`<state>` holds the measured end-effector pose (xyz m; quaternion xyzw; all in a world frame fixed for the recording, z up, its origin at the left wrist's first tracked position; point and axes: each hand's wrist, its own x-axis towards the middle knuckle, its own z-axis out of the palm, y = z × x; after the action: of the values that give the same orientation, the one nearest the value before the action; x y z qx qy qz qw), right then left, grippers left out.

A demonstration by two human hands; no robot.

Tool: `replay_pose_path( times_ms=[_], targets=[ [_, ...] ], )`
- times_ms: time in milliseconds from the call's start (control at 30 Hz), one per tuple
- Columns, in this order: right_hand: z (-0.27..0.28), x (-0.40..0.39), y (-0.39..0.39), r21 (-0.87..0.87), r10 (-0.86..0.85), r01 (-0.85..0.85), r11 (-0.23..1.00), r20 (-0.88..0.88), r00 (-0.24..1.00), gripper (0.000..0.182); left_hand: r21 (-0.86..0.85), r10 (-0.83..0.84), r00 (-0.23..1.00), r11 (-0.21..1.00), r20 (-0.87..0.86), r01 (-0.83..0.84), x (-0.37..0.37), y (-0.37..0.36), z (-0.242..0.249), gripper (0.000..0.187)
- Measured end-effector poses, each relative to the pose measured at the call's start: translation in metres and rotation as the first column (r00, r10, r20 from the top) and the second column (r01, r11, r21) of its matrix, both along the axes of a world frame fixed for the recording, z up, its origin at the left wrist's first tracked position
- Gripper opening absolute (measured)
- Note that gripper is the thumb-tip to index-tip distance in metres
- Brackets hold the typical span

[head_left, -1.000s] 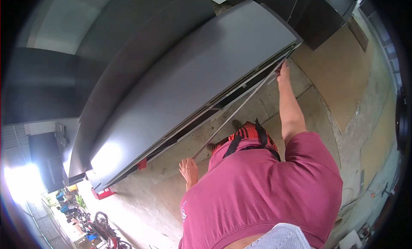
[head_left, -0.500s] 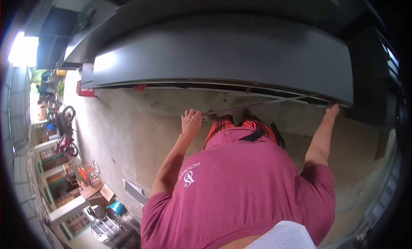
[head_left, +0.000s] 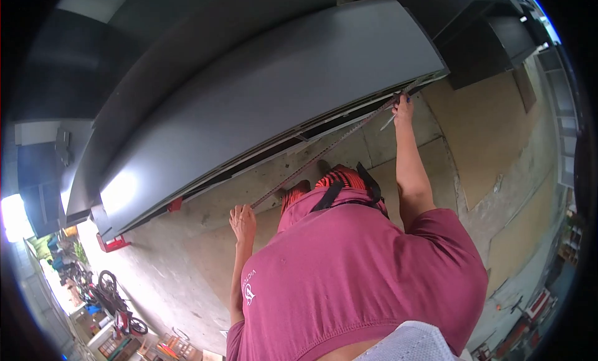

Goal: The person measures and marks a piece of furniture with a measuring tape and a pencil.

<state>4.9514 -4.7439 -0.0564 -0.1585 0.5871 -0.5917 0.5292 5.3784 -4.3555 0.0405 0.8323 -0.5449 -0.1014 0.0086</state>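
A long grey panel [head_left: 280,105] lies in front of me, with dark gaps and thin strips under its near edge. A tape measure [head_left: 317,155] stretches diagonally between my hands, just off that edge. My left hand [head_left: 243,223] is closed on its lower-left end, away from the panel. Near the panel's far right corner, my right hand [head_left: 403,109] grips the other end of the tape, touching or nearly touching the edge. A thin, pale pen-like stick [head_left: 387,122] juts out from the right hand's fingers.
Red supports [head_left: 113,242] stand under the panel's left end. Dark cabinets [head_left: 476,49] are at the upper right. Brown sheets [head_left: 479,124] cover part of the concrete floor. Motorcycles [head_left: 118,299] stand at the lower left, and shelving [head_left: 564,112] lines the right side.
My view has turned, so the panel now slants up to the right. The right hand shows higher in view with the pale stick visible. The tape still spans between both hands.
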Motion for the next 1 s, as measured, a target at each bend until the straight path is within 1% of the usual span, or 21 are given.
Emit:
replay_pose_path(
  times_ms=[33,67,133,167,200,267,300,400,433,467,533,600,667,733,833,1000],
  targets=[
    [0.01,0.002,0.002,0.043,-0.019,0.017,0.999,0.033,0.999,0.014,-0.009,-0.021,1.0,1.0,0.015,0.021,0.002,-0.003,0.0,0.014],
    [0.016,0.0,0.003,0.038,-0.033,0.031,0.999,0.037,0.999,0.014,-0.014,-0.035,0.999,0.999,0.019,0.035,0.003,-0.007,-0.001,0.014],
    [0.017,-0.007,0.005,-0.002,-0.049,0.051,0.999,0.223,0.974,0.014,-0.036,-0.04,0.999,0.999,0.011,0.041,0.002,-0.011,0.005,0.015],
    [0.014,-0.012,0.007,-0.01,-0.076,0.08,0.997,0.243,0.967,0.016,-0.039,-0.049,0.999,0.998,0.016,0.05,0.003,-0.01,0.005,0.015],
    [0.015,-0.016,0.009,-0.014,-0.084,0.091,0.996,0.248,0.965,0.016,-0.051,-0.053,0.999,0.997,0.01,0.053,0.004,-0.01,0.004,0.014],
    [0.02,-0.028,0.011,-0.048,-0.063,0.074,0.996,0.198,0.978,0.014,-0.07,-0.064,0.998,0.995,0.003,0.064,0.002,-0.014,0.001,0.014],
    [0.021,-0.035,0.012,-0.082,-0.049,0.071,0.994,0.242,0.969,0.012,-0.071,-0.061,0.998,0.996,-0.007,0.06,0.0,-0.017,0.001,0.014],
    [0.024,-0.05,0.008,-0.063,-0.07,0.088,0.994,0.251,0.965,0.012,-0.076,-0.069,0.997,0.995,-0.021,0.067,-0.004,-0.023,0.0,0.014],
    [0.025,-0.053,0.005,-0.105,-0.022,0.053,0.993,0.273,0.962,0.011,-0.078,-0.07,0.997,0.995,-0.022,0.068,-0.004,-0.025,-0.001,0.014],
    [0.025,-0.054,0.0,-0.108,-0.026,0.057,0.993,0.27,0.963,0.011,-0.081,-0.075,0.997,0.994,-0.025,0.073,-0.003,-0.026,-0.002,0.014],
    [0.029,-0.056,-0.008,-0.032,-0.013,0.024,0.999,0.325,0.946,0.011,-0.064,-0.077,0.996,0.995,-0.044,0.074,-0.004,-0.029,-0.006,0.014],
    [0.028,-0.057,-0.014,-0.033,0.001,0.011,0.999,0.335,0.942,0.012,-0.076,-0.085,0.996,0.994,-0.035,0.082,-0.007,-0.03,-0.008,0.014],
    [0.024,-0.06,-0.021,-0.03,0.022,-0.011,0.999,0.384,0.923,0.011,-0.088,-0.087,0.996,0.992,-0.019,0.085,-0.015,-0.03,-0.009,0.014],
    [0.022,-0.056,-0.023,-0.05,0.041,-0.024,0.998,0.389,0.92,0.011,-0.076,-0.073,0.997,0.995,-0.015,0.071,-0.015,-0.029,-0.008,0.015],
    [0.019,-0.051,-0.026,0.001,0.01,-0.012,1.0,0.395,0.919,0.012,-0.051,-0.054,0.999,0.997,-0.004,0.053,-0.015,-0.027,-0.006,0.015],
    [0.021,-0.047,-0.022,-0.012,0.054,-0.053,0.999,0.329,0.943,0.013,-0.039,-0.032,0.999,0.999,-0.025,0.031,-0.013,-0.022,-0.007,0.015]
  ],
)
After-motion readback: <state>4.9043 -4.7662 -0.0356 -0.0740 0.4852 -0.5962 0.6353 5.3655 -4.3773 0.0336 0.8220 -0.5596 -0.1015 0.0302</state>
